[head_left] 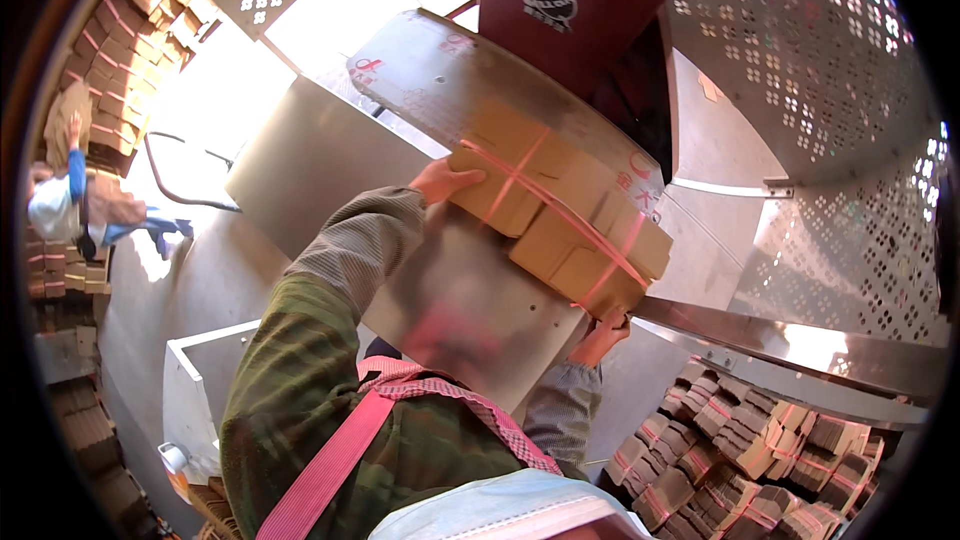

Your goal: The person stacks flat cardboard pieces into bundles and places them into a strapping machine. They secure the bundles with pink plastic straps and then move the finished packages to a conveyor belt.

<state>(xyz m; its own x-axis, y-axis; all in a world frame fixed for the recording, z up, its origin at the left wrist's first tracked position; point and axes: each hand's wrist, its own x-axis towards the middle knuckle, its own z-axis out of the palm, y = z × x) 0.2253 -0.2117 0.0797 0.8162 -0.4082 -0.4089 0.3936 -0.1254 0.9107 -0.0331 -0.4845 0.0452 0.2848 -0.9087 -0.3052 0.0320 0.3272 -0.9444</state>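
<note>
Grey flr (pixel 150 340), perf. metal panels (pixel 800 120) R, bright lt (pixel 215 90) upper L.

You wear a camouflage top (pixel 410 450) in olive green with wavy brown and darker patches. Its left upper sleeve (pixel 290 350) carries the same pattern, then gives way at the forearm to a grey, finely striped left lower sleeve (pixel 372 235). Your right lower sleeve (pixel 565 405) is grey and finely striped too. Over your chest lie a flat, broad pink strap (pixel 335 460) and a narrower pink-and-white checked band (pixel 490 412). Nearest the camera sits your pale blue face mask (pixel 490 508), edged with a whitish stitched border. Your left hand (pixel 447 181) and right hand (pixel 602 333) are ungloved.
</note>
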